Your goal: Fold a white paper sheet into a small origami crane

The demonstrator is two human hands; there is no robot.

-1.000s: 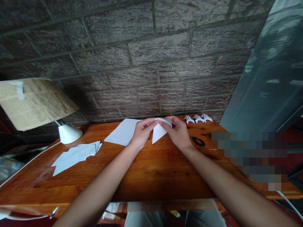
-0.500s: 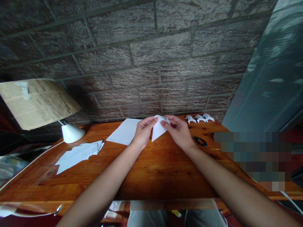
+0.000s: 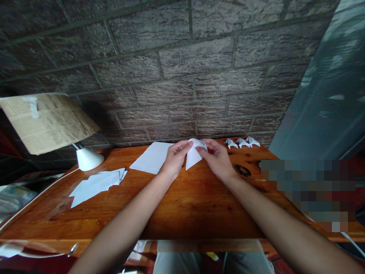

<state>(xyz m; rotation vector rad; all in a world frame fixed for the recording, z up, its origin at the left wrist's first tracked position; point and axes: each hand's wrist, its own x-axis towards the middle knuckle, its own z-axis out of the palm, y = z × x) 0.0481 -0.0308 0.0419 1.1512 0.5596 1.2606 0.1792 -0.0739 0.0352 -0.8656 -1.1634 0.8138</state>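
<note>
Currently left hand (image 3: 174, 160) and right hand (image 3: 219, 160) both pinch one folded white paper (image 3: 192, 157). Flat white paper (image 3: 151, 156) just beside left hand; three origami pieces (image 3: 243, 143) beyond right hand.

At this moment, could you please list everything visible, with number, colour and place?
folded paper: one, white, centre
flat paper: count unclear, white, left of centre
paper pieces: several, white, left
paper figures: three, white, back right
looped handle: one, black, right
lamp: one, white base, tan shade, far left
table: one, brown, below
wall: one, grey, behind
panel: one, bluish, far right
cords: at least two, white, both sides
left hand: one, bare, folded paper's left
right hand: one, bare, folded paper's right
</note>
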